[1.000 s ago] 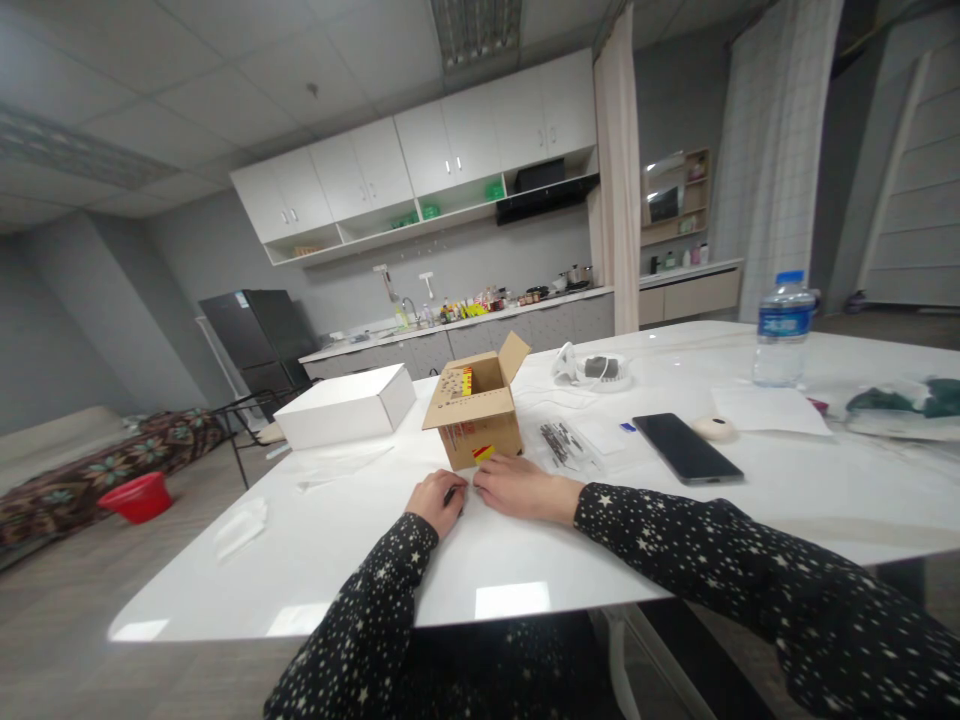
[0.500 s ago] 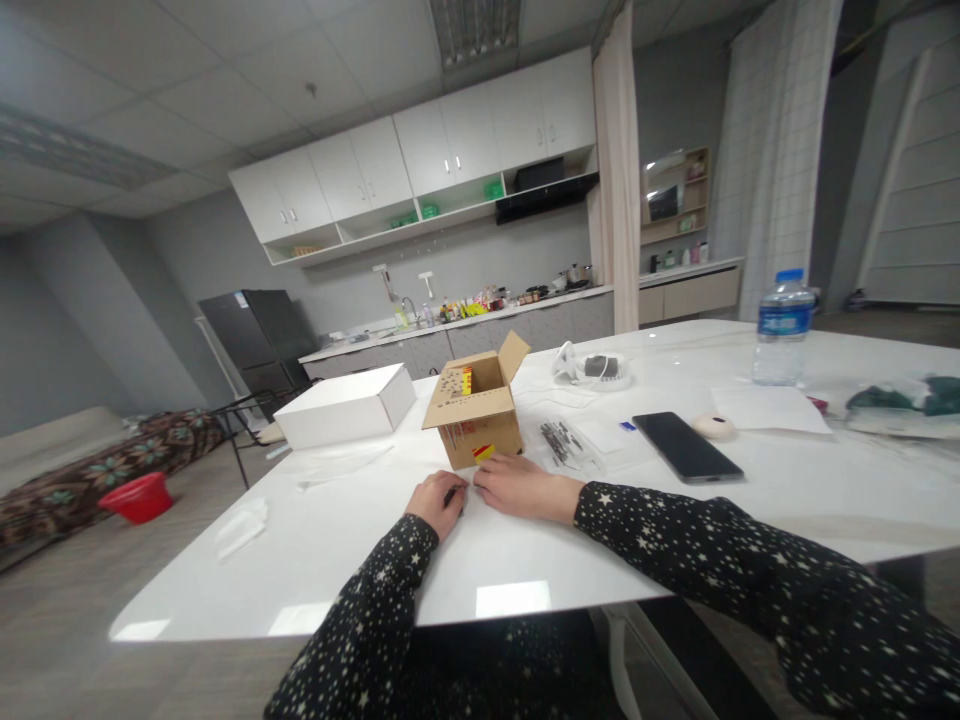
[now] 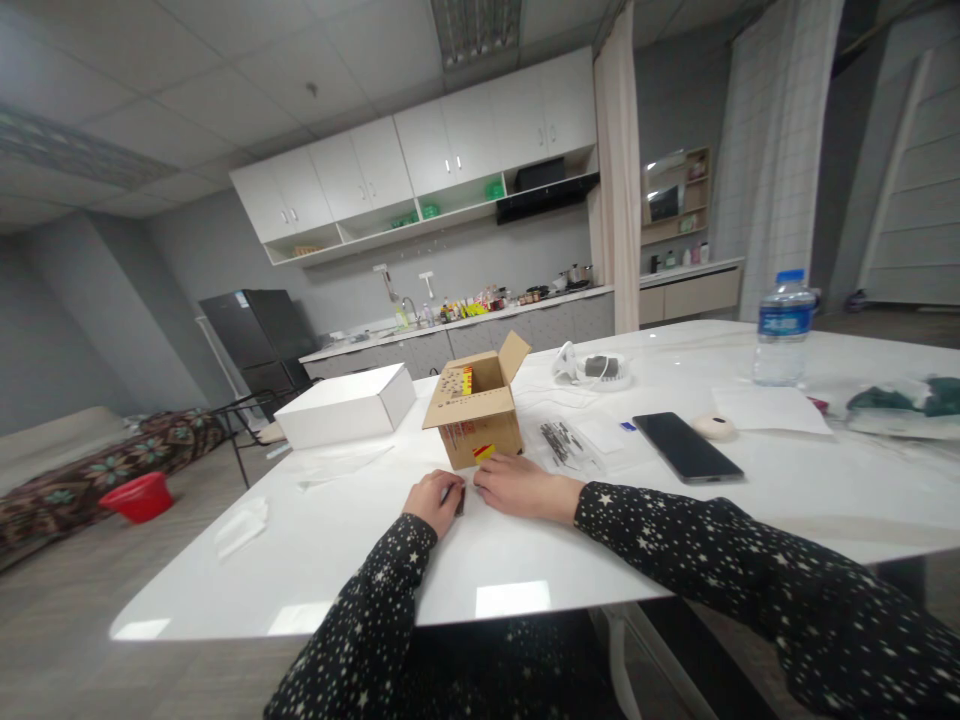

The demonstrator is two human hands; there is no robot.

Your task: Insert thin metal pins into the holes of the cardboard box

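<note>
Small dark item pinched in curled left hand, mostly hidden, kind unclear. Right hand at its 3 o'clock, fingers flat, narrow, touching table. Cardboard box at 12 o'clock, flaps open, contents unseen.

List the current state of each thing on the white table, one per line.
Brown cardboard box: open, flaps raised.
White flat box: closed.
Clear plastic water bottle: upright, blue cap on.
Black smartphone: flat, screen dark.
Left hand: curled around a small dark item.
Right hand: resting on the table.
</note>
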